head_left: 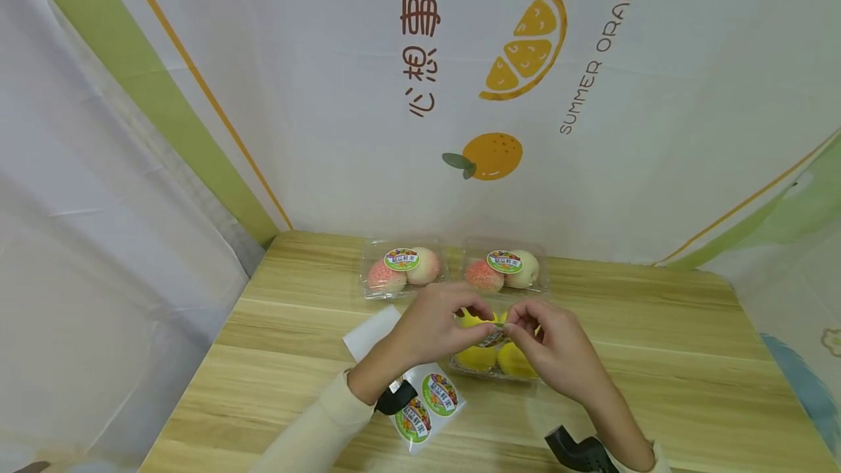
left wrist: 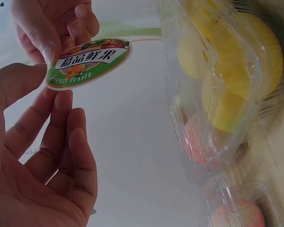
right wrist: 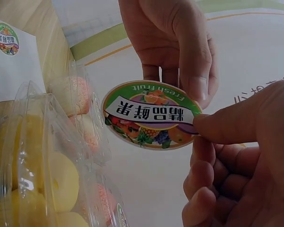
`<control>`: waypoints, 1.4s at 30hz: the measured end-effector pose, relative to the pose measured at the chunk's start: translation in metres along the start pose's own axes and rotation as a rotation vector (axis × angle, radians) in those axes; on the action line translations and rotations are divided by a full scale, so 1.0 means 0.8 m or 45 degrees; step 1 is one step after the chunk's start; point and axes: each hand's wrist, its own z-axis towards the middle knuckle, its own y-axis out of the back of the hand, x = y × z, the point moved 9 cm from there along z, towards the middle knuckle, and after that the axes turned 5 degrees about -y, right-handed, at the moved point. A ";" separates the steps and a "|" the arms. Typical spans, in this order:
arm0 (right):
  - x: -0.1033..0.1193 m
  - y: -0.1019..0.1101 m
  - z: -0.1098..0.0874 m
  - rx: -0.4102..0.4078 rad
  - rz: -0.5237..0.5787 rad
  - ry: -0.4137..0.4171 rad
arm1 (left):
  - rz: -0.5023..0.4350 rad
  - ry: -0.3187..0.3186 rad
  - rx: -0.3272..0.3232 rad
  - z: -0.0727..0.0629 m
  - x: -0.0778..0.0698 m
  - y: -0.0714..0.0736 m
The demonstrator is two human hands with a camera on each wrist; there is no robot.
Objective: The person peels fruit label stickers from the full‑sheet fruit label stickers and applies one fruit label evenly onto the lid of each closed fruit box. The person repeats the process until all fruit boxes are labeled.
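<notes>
An oval fruit sticker (right wrist: pixel 154 116) with a green band and the words "fresh fruit" is held up between both hands. My left hand (head_left: pixel 434 323) pinches its edge between thumb and forefinger. From the other side, my right hand (head_left: pixel 561 349) also pinches the edge, thumb on the printed face, the two thumbs close together. Just below the hands in the head view is a clear plastic box (left wrist: pixel 217 90) of yellow fruit (head_left: pixel 515 361), partly covered by the fingers. The left wrist view shows the sticker (left wrist: pixel 87 64) apart from the box.
Two clear boxes of pinkish peaches (head_left: pixel 386 277) stand at the table's back, each bearing an oval label (head_left: pixel 504 262). A sticker sheet (head_left: pixel 427 407) lies under my left forearm, with white paper (head_left: pixel 371 333) beside it. A printed cloth (head_left: pixel 355 130) hangs behind the wooden table (head_left: pixel 263 378).
</notes>
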 end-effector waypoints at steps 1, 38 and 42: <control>0.000 0.000 0.000 0.001 -0.003 0.004 | 0.009 -0.004 -0.001 0.001 -0.001 0.000; -0.014 -0.003 -0.002 -0.163 0.294 -0.107 | -0.570 0.460 -0.414 -0.018 0.040 0.020; -0.013 -0.009 0.001 -0.138 0.360 -0.109 | -0.738 0.489 -0.500 -0.019 0.042 0.015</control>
